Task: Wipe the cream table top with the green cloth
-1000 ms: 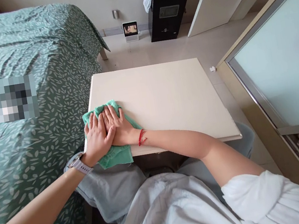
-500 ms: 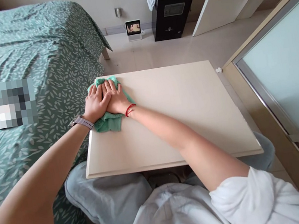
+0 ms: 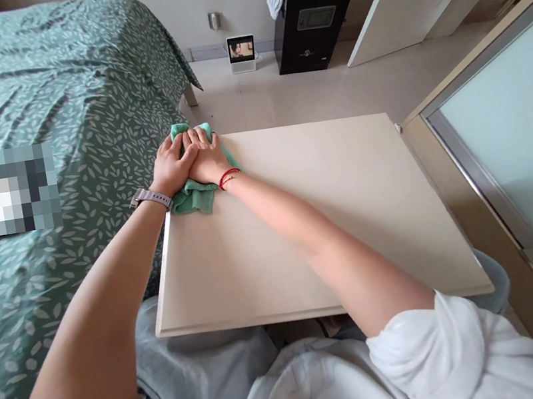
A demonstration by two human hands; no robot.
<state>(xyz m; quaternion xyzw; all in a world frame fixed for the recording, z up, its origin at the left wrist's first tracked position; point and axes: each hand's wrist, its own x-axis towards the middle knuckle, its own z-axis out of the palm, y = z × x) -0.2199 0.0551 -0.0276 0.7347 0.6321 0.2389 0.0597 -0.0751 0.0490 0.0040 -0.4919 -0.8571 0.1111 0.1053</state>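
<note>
Green cloth [image 3: 194, 199]: slid farther from us, to the tabletop's [image 3: 256, 262] ten o'clock corner.
Left hand [image 3: 170, 169], right hand [image 3: 209, 166]: spread flat, overlapping, likely for firmer pressure.

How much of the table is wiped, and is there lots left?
The left side of the table looks done: the green cloth has slid up it to the far corner. The left hand and right hand press it there now. The middle and right side may be left, though I can't tell whether they were wiped earlier.
</note>
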